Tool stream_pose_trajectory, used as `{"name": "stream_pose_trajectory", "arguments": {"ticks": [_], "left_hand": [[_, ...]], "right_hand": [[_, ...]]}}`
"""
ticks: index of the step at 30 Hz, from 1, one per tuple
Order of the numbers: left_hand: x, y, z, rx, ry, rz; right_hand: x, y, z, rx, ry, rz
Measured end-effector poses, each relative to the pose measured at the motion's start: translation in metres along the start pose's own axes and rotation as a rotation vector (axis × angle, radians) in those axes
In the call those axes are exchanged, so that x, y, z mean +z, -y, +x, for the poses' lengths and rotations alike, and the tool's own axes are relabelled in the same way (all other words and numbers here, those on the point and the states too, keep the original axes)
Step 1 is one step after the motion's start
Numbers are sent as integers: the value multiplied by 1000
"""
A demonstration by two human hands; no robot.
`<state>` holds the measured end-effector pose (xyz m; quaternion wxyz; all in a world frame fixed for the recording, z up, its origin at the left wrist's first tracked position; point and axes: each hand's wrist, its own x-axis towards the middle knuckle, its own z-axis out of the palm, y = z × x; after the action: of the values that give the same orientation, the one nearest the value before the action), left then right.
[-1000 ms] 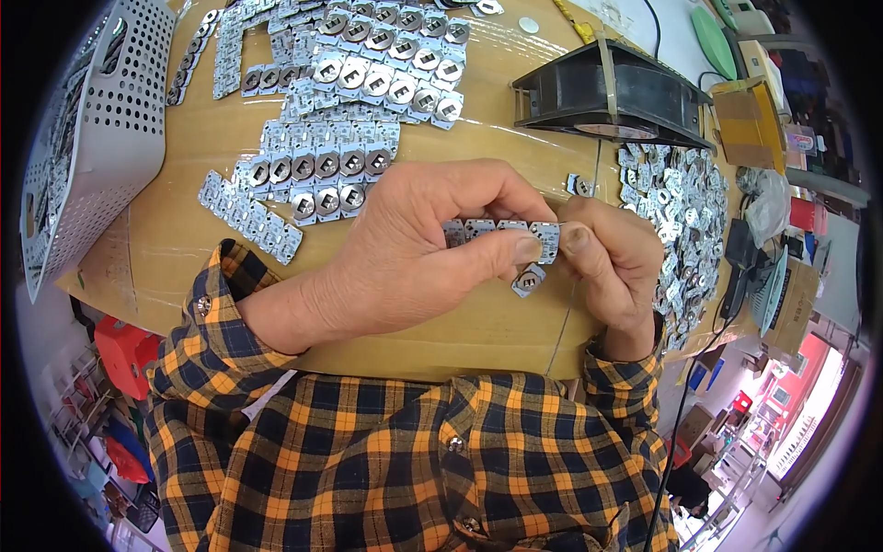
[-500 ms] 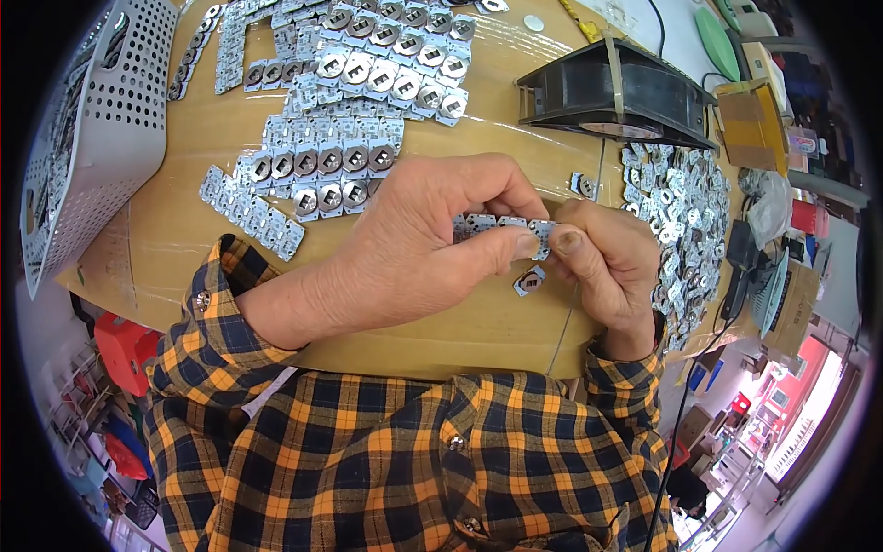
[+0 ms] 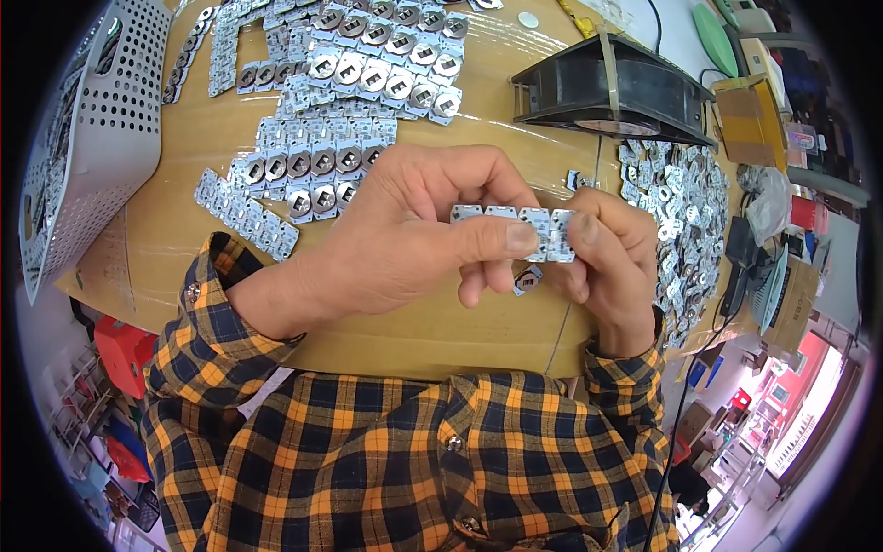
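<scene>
Both hands hold a short strip of small circuit boards (image 3: 543, 243) above the table, its flat side turned up. My left hand (image 3: 414, 235) pinches it with the thumb laid across the middle boards. At the strip's right end, my right hand (image 3: 616, 248) grips the last board between thumb and bent fingers. Just below the strip, a single small board with a metal battery holder (image 3: 528, 280) lies on the table, partly covered by fingers. Another loose board (image 3: 577, 180) rests beyond my right hand, partly hidden by it.
Rows of board strips (image 3: 317, 164) cover the table's far left, beside a white perforated basket (image 3: 120, 120). To the right lies a heap of separate boards (image 3: 676, 230). A black fan (image 3: 616, 92) stands behind it, near a cardboard box (image 3: 750, 124).
The strip has been tilted so its flat face shows more fully. My left fingers have come down beneath it, and both hands keep their grip.
</scene>
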<state>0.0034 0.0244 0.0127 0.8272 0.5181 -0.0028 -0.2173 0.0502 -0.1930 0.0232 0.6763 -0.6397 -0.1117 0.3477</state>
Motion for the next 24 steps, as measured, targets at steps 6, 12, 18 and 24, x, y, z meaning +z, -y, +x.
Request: {"name": "stream_pose_trajectory", "arguments": {"ticks": [6,12,18,24], "left_hand": [[2,6,0,94,-64,60],[3,14,-1,458,-179,580],[5,17,-1,609,-245,773],[5,19,1,669,-262,787]], "right_hand": [[8,-7,4,-33,-104,189],[16,-5,5,-129,-198,-211],[14,-3,4,-110,-154,-229],[12,-6,4,-85,-128,-144]]}}
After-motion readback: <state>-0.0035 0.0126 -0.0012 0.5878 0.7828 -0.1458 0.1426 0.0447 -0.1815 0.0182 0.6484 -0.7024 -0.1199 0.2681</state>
